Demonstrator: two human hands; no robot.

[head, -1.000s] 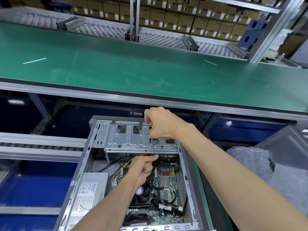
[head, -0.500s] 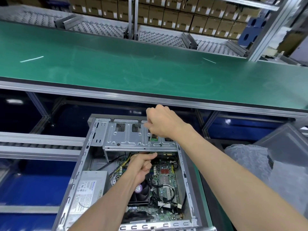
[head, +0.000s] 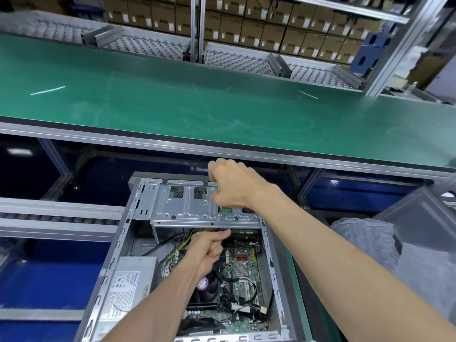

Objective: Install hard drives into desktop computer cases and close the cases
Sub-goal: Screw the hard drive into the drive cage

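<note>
At the left of the open desktop case (head: 116, 245) sits the grey power supply (head: 128, 282) with its white label, at about 8 o'clock from the left hand (head: 209, 248). That hand reaches in over the motherboard (head: 241, 272), fingers curled and the thumb stretched toward 1 o'clock, its tip touching the underside of the front lip of the metal drive cage (head: 192, 206). What the curled fingers hold, if anything, cannot be told. The cooler fan (head: 206, 290) with its purple sticker lies just under the wrist, at 6 o'clock from the hand.

The drive cage spans the far end of the case, directly at 12 o'clock from the left hand. A green strip of circuit board (head: 225, 210) shows through a slot in the cage top, likely the hard drive inside, though little of it is visible.

The right hand (head: 237, 188) hovers over the right part of the cage, fingers closed round a screwdriver (head: 218, 193) with a yellow handle; its shaft points down to the cage top at 6 o'clock, just beside the green strip.

Farther right lie clear plastic bags (head: 365, 245), and beyond the case runs the green conveyor belt (head: 222, 107).
</note>
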